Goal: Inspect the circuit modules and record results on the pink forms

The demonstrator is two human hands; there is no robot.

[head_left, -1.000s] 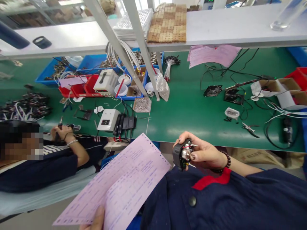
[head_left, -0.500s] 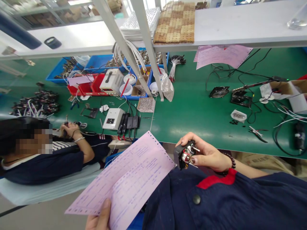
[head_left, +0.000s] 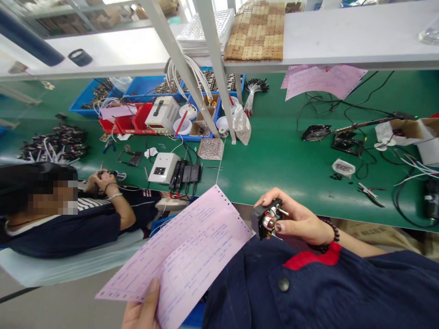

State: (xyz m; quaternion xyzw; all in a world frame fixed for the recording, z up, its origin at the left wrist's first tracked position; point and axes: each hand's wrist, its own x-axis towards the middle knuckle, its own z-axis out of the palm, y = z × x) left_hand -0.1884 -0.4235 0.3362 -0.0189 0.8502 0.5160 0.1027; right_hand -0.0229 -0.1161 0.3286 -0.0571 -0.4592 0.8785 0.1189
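The person's right hand [head_left: 298,219], a bead bracelet [head_left: 329,235] at its wrist, sits just below centre, fingers curled narrowly around a dark plastic housing [head_left: 265,221]. A metal cylinder and a red wire show in the housing, though the view is too small to say exactly what the part is. It is held just off the near edge of the green workbench [head_left: 274,183], not touching it. At about seven o'clock, the left hand [head_left: 142,308] pinches the lower edge of a pink printed form [head_left: 178,256], thumb on top; the other fingers are hidden behind the sheet, so I can't tell how they sit. The form's top corner reaches close to the housing. At two o'clock on the bench lie a soldering iron [head_left: 373,123] and, nearer three o'clock, pliers [head_left: 368,194]. Toward ten o'clock stands a white bench power unit [head_left: 163,167], and at nine o'clock a seated co-worker's hand [head_left: 101,180] grips a small tool [head_left: 103,174].
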